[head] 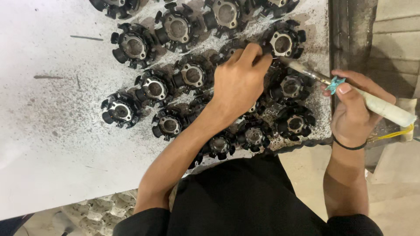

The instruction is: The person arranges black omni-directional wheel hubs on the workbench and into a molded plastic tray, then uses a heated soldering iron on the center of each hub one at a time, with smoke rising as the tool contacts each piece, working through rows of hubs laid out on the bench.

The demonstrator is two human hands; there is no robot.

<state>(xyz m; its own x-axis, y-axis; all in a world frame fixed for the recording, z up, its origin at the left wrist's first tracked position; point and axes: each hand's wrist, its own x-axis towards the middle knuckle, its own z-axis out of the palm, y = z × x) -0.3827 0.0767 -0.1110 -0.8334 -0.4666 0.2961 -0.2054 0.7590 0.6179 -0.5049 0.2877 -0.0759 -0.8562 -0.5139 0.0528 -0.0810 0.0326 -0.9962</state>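
The fingers [256, 54] of the left hand [238, 85] are curled down and pressed on the rim of a black ring-shaped part [229, 49] with a pale metal hub; whether anything is pinched between them cannot be told, since the fingertips hide the contact. The right hand [352, 109] is closed around the pale handle of a brush [350, 89], held like a pen, with a small turquoise piece lying by the thumb. The bristle end of the brush is aimed at the gap just beside the left fingertips, below the neighbouring part [283, 43].

A slip could be judged likely here: the parts are packed touching one another, so a push from the brush may shift the steadied piece or nudge its neighbours. Bristles could also be caught on the black lobes around each hub, and dark grit could be flicked onto the fingers.

Around the hands, many more of the same black parts are laid out in rough rows on the white table [39, 131], whose surface is heavily speckled with dark dust near them. Several parts are covered by the left forearm, which lies across the lower rows and blocks reach to them. A dark upright post [350, 35] stands at the right edge of the table, close to the right hand, and a thin yellow cable [393, 134] is seen beyond the wrist. A black band [348, 145] is worn on the right wrist.
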